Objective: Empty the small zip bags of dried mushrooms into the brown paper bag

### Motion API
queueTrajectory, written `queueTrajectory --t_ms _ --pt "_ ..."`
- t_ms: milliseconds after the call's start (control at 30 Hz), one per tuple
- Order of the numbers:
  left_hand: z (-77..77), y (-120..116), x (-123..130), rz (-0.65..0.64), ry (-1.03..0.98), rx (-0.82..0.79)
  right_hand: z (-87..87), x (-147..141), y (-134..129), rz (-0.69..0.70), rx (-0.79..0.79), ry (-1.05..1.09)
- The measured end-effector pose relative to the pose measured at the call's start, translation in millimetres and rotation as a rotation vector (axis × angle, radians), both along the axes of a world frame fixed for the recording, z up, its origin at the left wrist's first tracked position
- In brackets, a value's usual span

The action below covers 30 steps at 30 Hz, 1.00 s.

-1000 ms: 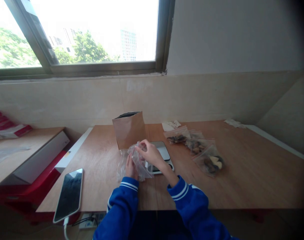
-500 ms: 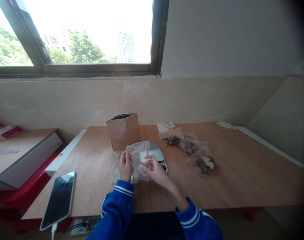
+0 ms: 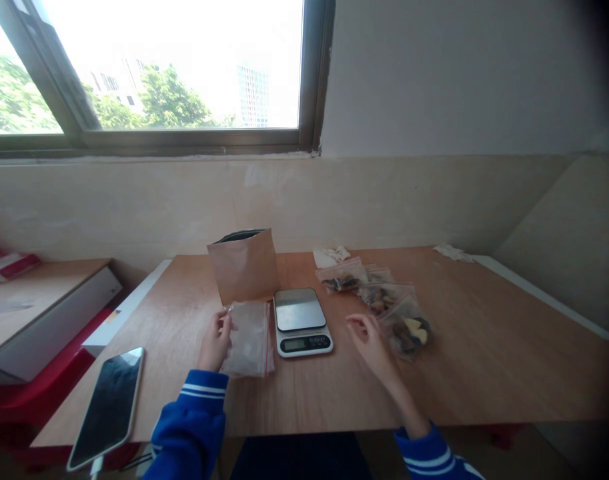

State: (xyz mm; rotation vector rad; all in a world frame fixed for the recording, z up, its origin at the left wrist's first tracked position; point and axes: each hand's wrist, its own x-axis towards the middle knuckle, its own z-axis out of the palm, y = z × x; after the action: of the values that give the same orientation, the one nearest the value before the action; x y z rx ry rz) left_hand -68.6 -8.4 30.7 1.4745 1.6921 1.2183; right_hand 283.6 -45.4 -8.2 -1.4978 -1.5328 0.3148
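Blue sleeves with white stripes [image 3: 189, 420] come in from the near edge of a plywood table [image 3: 489, 360]. Near left, a smartphone [image 3: 107, 408] lies face up close to the table's edge, with a white charging cable [image 3: 97, 465] at its near end. The left hand [image 3: 215, 341] sits just right of the phone, its thumb and fingers pinched together on the upper left corner of a clear zip bag [image 3: 248, 340]. That bag lies flat on the wood, right of the hand, and looks empty or nearly so, with red-edged seals along its right side.

Just beside the bag on the right stands a digital kitchen scale [image 3: 300, 321], with nothing on its steel plate. It lies between the two hands, and no object stands between either hand and the clear bag. The right hand [image 3: 370, 345] is well apart from the bag, its fingers loosely curled and holding nothing, near a group of filled zip bags [image 3: 384, 299] with dark and pale pieces inside.

Farther back, a kraft paper bag [image 3: 244, 268] stands upright behind the clear bag. Crumpled white paper [image 3: 331, 256] lies near the far edge, below a window [image 3: 174, 73].
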Motion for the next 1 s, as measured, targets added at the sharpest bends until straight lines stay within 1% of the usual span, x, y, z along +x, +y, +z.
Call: queueTrajectory --t_ms 67,133,200,267,333,433,500,533,567,600,667,733,800,833,867,900,933,967,1000 --pt "-4.4 -1 2 0.004 0.115 0.040 -7.9 14 5 -0.129 0.051 -0.199" --pt "-7.2 0 3 0.023 0.200 0.084 -15.9 20 6 -0.197 0.045 -0.335" --pt "-9.8 3 0 0.042 0.236 0.095 -21.5 20 5 -0.232 -0.002 -0.430" --pt "-12.6 6 -5 0.075 0.258 0.117 -23.5 17 3 -0.281 -0.069 -0.512" --pt "-13.5 9 -9 0.135 0.301 0.192 -23.1 14 1 -0.346 -0.126 -0.577" --pt "-5.7 4 -11 0.210 0.431 0.364 -23.5 16 0 -0.459 -0.147 -0.605" --pt "3.7 -4 -5 0.191 0.532 0.421 -27.0 21 -1 -0.542 -0.119 -0.574" --pt "7.3 -9 0 0.151 0.570 0.418 -29.6 25 -1 -0.575 -0.096 -0.551" --pt "8.9 -14 6 0.075 0.603 0.396 -32.5 29 -1 -0.596 -0.072 -0.527" --pt "7.7 -18 12 0.010 0.639 0.367 -35.4 34 -2 -0.608 -0.051 -0.501" --pt "-3.8 -23 25 -0.061 0.724 0.261 -39.9 43 -2 -0.603 -0.014 -0.447" --pt "-23.5 -23 35 -0.078 0.814 0.145 -40.5 52 -4 -0.574 0.028 -0.388" --pt "-42.0 -20 40 -0.109 0.878 0.078 -34.9 58 -7 -0.532 0.078 -0.323" --pt "-47.6 -18 41 -0.127 0.893 0.056 -29.3 60 -10 -0.523 0.092 -0.291" --pt "-49.8 -17 41 -0.141 0.892 0.034 -21.7 59 -14 -0.535 0.094 -0.258" --pt "-48.2 -16 41 -0.146 0.877 0.012 -12.4 57 -18 -0.562 0.087 -0.222" --pt "-42.8 -17 42 -0.156 0.842 -0.005 -1.6 52 -23 -0.611 0.073 -0.180" --pt "-34.0 -19 44 -0.158 0.785 -0.016 10.4 45 -29 -0.659 0.061 -0.127" --pt "-22.5 -22 48 -0.156 0.704 -0.009 23.1 35 -34 -0.679 0.076 -0.065"
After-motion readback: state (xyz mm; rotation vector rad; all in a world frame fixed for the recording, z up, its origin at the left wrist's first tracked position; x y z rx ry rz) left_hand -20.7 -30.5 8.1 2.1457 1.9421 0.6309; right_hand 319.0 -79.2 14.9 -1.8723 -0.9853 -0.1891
